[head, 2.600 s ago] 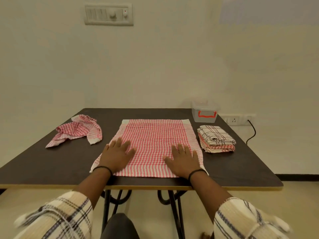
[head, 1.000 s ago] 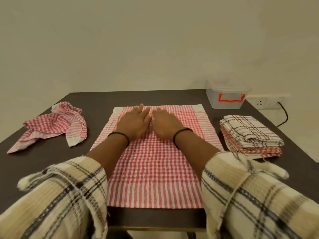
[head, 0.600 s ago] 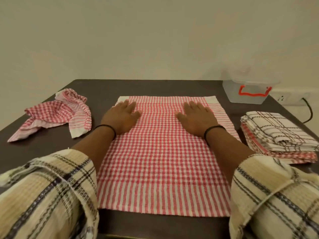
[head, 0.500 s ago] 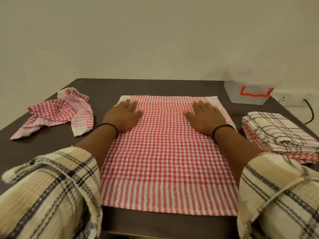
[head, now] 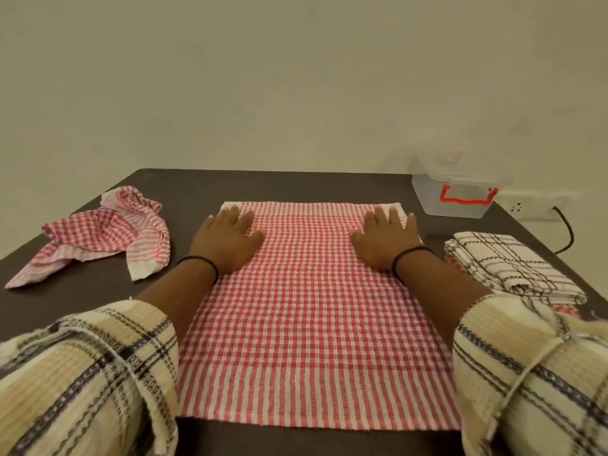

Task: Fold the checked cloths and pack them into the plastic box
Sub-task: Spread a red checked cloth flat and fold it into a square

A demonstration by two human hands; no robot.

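Cloth [head: 316,311]: flat on worktop [head: 296,185].
Left hand [head: 227,240]: released, fingers straight, pressing cloth at 11 o'clock.
Right hand [head: 386,240]: same, at 1 o'clock.

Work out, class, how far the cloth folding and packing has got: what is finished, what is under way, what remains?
Done: a stack of folded cloths sits at the right. In hand: the left hand and right hand press flat on the spread red checked cloth, not yet folded. Left: the crumpled red cloth needs folding, and the plastic box, its lid on, awaits packing.
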